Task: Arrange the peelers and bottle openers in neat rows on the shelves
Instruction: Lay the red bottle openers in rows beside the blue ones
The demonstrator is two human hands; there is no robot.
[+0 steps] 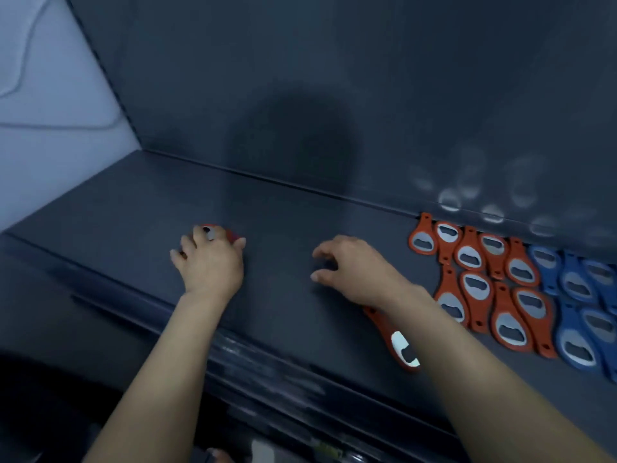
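My left hand (209,262) lies on the dark shelf (300,235) and its fingers grip a red bottle opener (230,234), mostly hidden under them. My right hand (350,267) hovers over the shelf middle with loosely curled fingers and holds nothing. Under my right forearm lies a single red bottle opener (397,342) near the shelf's front edge. To the right, red bottle openers (477,282) lie in two rows, and blue bottle openers (581,295) lie in rows beyond them. No peelers are in view.
A dark back panel (334,95) rises behind the shelf and reflects the openers. A pale wall (50,111) stands at the left. The shelf's front rail (267,359) runs diagonally below my arms.
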